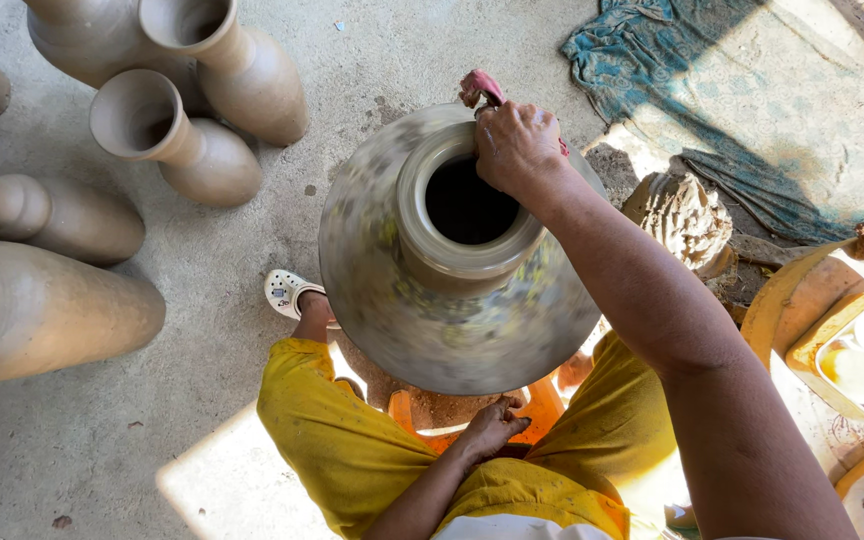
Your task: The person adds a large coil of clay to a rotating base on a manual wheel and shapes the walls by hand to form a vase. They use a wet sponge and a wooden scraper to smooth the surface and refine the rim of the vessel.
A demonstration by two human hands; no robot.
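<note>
Right hand point(515, 148) is closed in a tight grip on a reddish rag point(480, 86), pressing it against the far rim of the big clay pot point(452, 300), whose surface is blurred. The pot stands between the person's knees in yellow trousers point(352, 440), while the left hand point(492, 428) rests low at its base on the orange stand point(542, 405), fingers loosely bent, holding nothing. Out on the concrete floor point(212, 300), plain clay vases point(177, 135) crowd the left edge, and a teal cloth point(672, 70) lies toward the top right corner.

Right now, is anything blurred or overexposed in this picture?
In the head view, the large clay pot is smeared by motion blur, while the right hand with a red cloth at its rim stays sharp; sunlit patches of floor glare white.
</note>
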